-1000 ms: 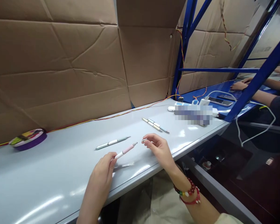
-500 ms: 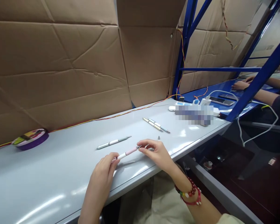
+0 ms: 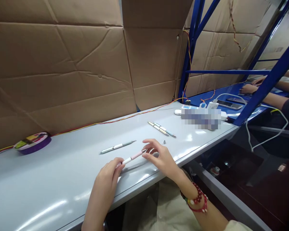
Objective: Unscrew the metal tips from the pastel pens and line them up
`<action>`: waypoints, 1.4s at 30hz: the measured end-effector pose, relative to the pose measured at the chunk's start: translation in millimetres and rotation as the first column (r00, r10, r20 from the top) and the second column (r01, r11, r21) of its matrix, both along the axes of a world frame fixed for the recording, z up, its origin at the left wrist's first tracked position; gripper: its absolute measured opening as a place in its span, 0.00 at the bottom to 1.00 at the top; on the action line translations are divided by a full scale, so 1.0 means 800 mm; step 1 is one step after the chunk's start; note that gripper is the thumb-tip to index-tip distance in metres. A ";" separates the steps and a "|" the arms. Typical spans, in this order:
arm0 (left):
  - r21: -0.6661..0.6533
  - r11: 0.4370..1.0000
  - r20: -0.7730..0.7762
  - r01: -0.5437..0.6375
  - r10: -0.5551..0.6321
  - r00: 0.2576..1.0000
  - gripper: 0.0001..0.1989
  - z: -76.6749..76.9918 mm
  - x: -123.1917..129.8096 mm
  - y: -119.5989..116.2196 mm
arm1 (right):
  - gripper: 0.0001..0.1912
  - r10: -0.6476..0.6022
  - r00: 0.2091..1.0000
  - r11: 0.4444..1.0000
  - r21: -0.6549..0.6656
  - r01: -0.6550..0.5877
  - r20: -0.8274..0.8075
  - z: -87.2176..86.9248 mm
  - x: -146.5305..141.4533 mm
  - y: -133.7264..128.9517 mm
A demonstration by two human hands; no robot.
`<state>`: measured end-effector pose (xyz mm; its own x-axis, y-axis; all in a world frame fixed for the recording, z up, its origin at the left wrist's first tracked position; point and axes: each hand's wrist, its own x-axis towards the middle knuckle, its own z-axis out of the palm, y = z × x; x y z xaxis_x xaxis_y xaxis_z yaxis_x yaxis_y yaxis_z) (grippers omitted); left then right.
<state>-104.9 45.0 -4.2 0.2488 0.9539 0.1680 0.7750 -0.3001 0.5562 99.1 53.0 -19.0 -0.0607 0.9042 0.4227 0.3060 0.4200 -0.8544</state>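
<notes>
**Both hands on a pink pen above the grey worktop**

The left hand (image 3: 108, 175) has its grip closed on the white rear end of a pink pen (image 3: 133, 157), pinched between thumb and fingertips. The right hand (image 3: 159, 157) meets the pen's other end, thumb and forefinger closed round the tip, the other fingers spread loosely above. The pen lies nearly level, slanting up to the right, just above the worktop (image 3: 62, 179) near its front edge.

Just right of the right hand a small dark cone-shaped part (image 3: 164, 141) stands on the worktop by itself. Behind the hands lies a grey-green pen (image 3: 117, 147), and farther back to the right two more pens (image 3: 161, 129) rest side by side. On the right wrist sit bead bracelets (image 3: 195, 200).

At the far left stands a purple roll (image 3: 32, 143); a red and yellow wire (image 3: 110, 121) runs along the cardboard wall (image 3: 62, 70). Beyond the blue frame (image 3: 262, 93), another person's hand (image 3: 247, 89) rests on a blue surface.
</notes>
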 end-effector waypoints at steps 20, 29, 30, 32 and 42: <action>-0.015 1.000 0.034 0.017 -0.017 0.999 0.13 -0.001 -0.002 0.001 | 0.07 0.065 0.998 0.996 -0.059 -0.067 -0.022 0.001 0.003 -0.003; -0.027 0.997 0.031 0.078 -0.078 0.997 0.10 -0.005 -0.005 0.004 | 0.22 0.025 0.984 0.999 -0.052 -0.016 0.176 -0.003 0.000 0.001; -0.010 0.997 0.031 0.078 -0.078 0.996 0.09 -0.006 -0.005 0.003 | 0.23 0.021 0.984 0.999 -0.045 -0.014 0.175 -0.004 -0.001 0.000; 0.044 0.997 0.041 0.071 -0.073 0.996 0.07 -0.008 -0.005 0.003 | 0.23 0.001 0.990 1.000 -0.017 0.002 0.139 -0.006 -0.001 -0.003; 0.121 0.992 0.027 -0.020 0.017 0.999 0.13 -0.011 -0.005 0.003 | 0.08 -0.445 0.860 0.795 0.330 0.508 -0.252 -0.004 0.070 0.018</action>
